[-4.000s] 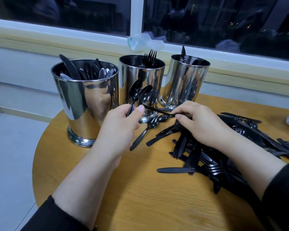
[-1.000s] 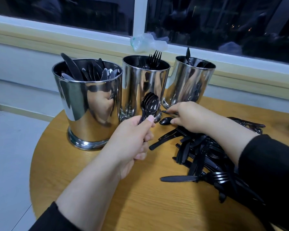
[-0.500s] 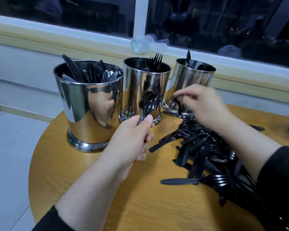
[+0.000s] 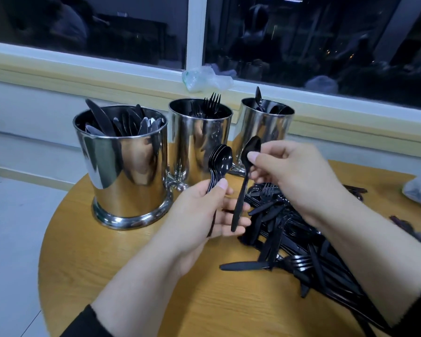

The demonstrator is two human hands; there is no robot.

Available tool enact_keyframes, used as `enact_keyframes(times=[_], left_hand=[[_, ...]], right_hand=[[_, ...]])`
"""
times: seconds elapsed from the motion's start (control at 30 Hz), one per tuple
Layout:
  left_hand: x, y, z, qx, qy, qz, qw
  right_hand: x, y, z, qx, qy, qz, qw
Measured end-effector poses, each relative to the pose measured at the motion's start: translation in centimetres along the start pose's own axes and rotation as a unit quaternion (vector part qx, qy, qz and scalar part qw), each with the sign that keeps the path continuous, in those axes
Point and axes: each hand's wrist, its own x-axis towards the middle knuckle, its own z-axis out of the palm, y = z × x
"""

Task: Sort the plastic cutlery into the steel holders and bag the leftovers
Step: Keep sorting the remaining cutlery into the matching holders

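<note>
While a spoon stack (image 4: 219, 166) is gripped by the left hand (image 4: 204, 212) mid-frame, one spoon (image 4: 243, 188) is pinched by the right hand (image 4: 294, 176) fingers (image 4: 253, 157).

Round wooden table (image 4: 136, 271), dark window (image 4: 301, 32), pale yellow sill (image 4: 83, 76), grey floor (image 4: 12, 239)

three holders (image 4: 199, 142) behind on table (image 4: 131, 276), cutlery pile (image 4: 289, 239) right

Three shiny steel holders (image 4: 122, 166) stand upright in a row, holding black knives, forks (image 4: 212, 103) and spoons. A loose black cutlery pile (image 4: 289, 239) sprawls beside them.
</note>
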Motion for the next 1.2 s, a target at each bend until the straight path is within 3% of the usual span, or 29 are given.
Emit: enact_keyframes(times=[0.37, 0.53, 0.6, 0.67, 0.77, 1.03, 1.2], left_hand=[[0.1, 0.0, 0.5, -0.002, -0.017, -0.015, 1.0], [-0.2, 0.1, 0.2, 0.035, -0.07, -0.02, 0.997], [-0.1, 0.0, 0.0, 0.03, -0.059, -0.013, 0.998], [0.4, -0.2, -0.2, 0.019, 0.0, 0.021, 1.0], [1.0, -0.2, -0.3, 0.117, 0.09, 0.119, 0.982], [1.6, 1.0, 1.1, 0.108, 0.04, 0.112, 0.987], [2.8, 2.1, 2.4, 0.099, 0.065, 0.124, 0.985]], right_hand=[[-0.3, 0.6, 2.1, -0.103, -0.004, -0.01, 0.995], [-0.3, 0.5, 2.0, -0.028, -0.054, 0.012, 0.998], [-0.2, 0.3, 1.9, -0.001, -0.046, 0.019, 0.999], [0.0, 0.1, 1.7, 0.0, -0.021, 0.016, 1.0], [0.2, -0.3, 1.2, 0.012, -0.009, 0.023, 1.0], [0.5, -1.3, -0.6, 0.018, 0.0, 0.019, 1.0], [3.0, -3.6, -4.4, 0.002, 0.069, -0.031, 0.997]])
